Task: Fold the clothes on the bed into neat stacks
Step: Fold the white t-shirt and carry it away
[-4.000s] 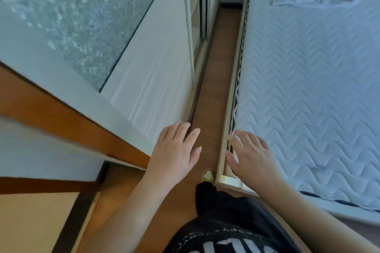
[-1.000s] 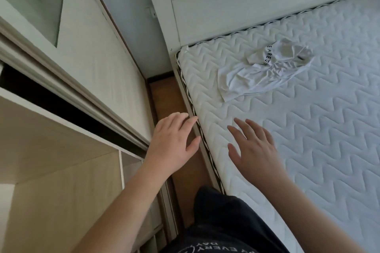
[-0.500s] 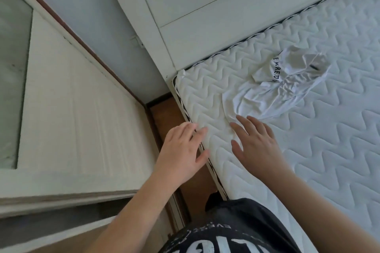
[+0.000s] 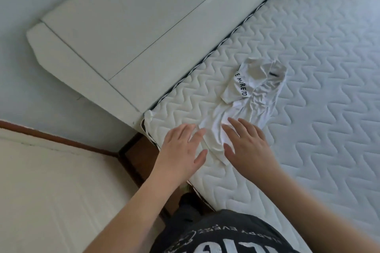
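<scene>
Both hands are flat and spread, fingers straight, holding nothing. The right hand (image 4: 247, 146) lies over the near end of a crumpled white T-shirt (image 4: 249, 100); whether it presses the cloth or only hovers above it cannot be told. The left hand (image 4: 182, 150) sits just beside that same end, over the edge of the quilted mattress (image 4: 318, 88), with a strip of shirt showing between the two hands.

The shirt is bunched near the head corner of the bed, a band of black lettering twisted across its far part. Beyond it stands the white headboard (image 4: 127, 22).

A second ago the hands were well short of the garment, the left one over the gap of brown floor (image 4: 133, 154) beside the bed. Half a second ago the right fingertips were only reaching the shirt's edge. Now both hands have arrived at it.

This appears to be the very start of the work: nothing is folded and no stack is visible. The next step probably calls for taking hold of the cloth and spreading it flat.
</scene>
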Available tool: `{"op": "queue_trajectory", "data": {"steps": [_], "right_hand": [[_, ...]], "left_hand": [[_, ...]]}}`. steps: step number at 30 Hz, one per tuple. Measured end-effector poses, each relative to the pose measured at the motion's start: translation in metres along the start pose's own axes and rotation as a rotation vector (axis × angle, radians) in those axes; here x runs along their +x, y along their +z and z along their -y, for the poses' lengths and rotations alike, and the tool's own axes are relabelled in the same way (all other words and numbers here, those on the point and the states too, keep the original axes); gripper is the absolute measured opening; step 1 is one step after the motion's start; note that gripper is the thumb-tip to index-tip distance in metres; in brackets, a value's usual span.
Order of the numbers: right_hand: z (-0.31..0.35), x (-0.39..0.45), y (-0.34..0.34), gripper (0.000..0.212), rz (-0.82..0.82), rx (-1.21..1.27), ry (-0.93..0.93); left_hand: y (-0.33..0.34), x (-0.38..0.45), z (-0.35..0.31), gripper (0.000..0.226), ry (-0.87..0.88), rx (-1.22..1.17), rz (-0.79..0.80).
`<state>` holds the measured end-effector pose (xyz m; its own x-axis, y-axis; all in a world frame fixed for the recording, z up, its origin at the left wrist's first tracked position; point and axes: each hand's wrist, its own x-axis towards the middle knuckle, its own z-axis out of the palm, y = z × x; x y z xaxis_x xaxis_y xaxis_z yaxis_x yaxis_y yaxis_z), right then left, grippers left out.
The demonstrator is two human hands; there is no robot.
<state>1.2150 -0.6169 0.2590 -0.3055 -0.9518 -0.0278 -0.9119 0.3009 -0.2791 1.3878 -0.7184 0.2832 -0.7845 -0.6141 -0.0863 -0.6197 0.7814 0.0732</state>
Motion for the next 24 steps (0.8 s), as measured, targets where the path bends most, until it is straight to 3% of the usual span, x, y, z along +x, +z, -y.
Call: {"op": "queue_trajectory", "data": {"steps": [12, 17, 24], "right_hand": [[0.020, 0.091, 0.023, 0.053, 0.037, 0.006, 0.507], [0.029, 0.104, 0.024, 0.053, 0.004, 0.054, 0.694], [0.029, 0.097, 0.048, 0.055, 0.032, 0.024, 0.843]], "left_hand": [[0.004, 0.181, 0.094, 0.046, 0.487, -0.014, -0.039], [0.009, 0.233, 0.083, 0.053, 0.635, -0.043, 0.098], [0.036, 0.253, 0.058, 0.053, 0.795, -0.040, 0.136]]}}
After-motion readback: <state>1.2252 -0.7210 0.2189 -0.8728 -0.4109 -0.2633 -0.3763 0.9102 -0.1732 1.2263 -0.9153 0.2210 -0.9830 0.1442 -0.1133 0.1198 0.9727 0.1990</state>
